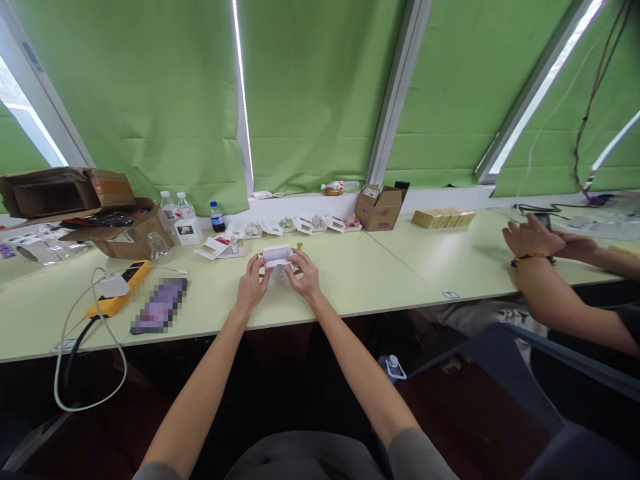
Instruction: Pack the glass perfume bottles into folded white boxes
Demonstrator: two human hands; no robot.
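Looking small and oblong, white box [277, 254], faintly lilac within

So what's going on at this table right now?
A person holds a small white box in both hands above the pale green table, the left hand and right hand gripping opposite ends. A gold cap shows just beyond the right fingers. Farther back, opened white cartons stand in a row, left of a cardboard box. To the right, another person's hands hold what looks like a phone.
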